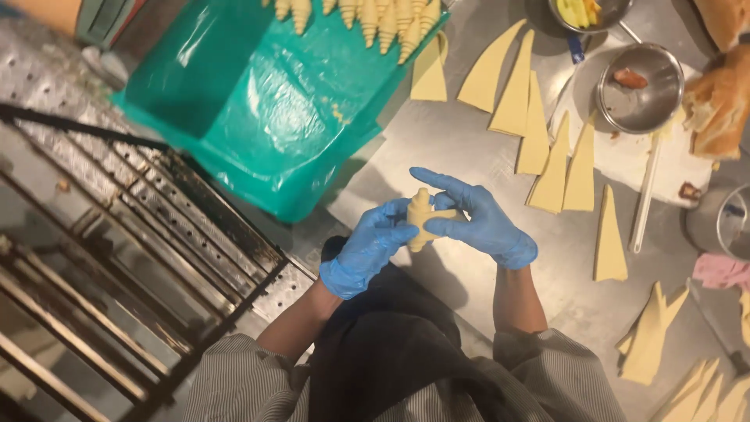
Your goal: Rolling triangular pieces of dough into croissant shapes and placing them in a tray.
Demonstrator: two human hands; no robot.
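While gloved hands are meeting above steel table (437, 141), left hand (367, 248) and right hand (480, 219) are pinching rolled dough (422, 217) between fingertips, closed lightly. Dough looking soft, light, easily squashed; ends safest hold. Triangles (547, 156) lying right of grip.

This is a bakery kitchen. A steel worktable (469, 141) carries many cut dough triangles (516, 98) near its far edge. Rolled pastries (375, 19) lie in a row on a green-lined tray (258, 117) (at the far left corner), beside perforated baking racks (117, 234) and metal bowls (641, 86).
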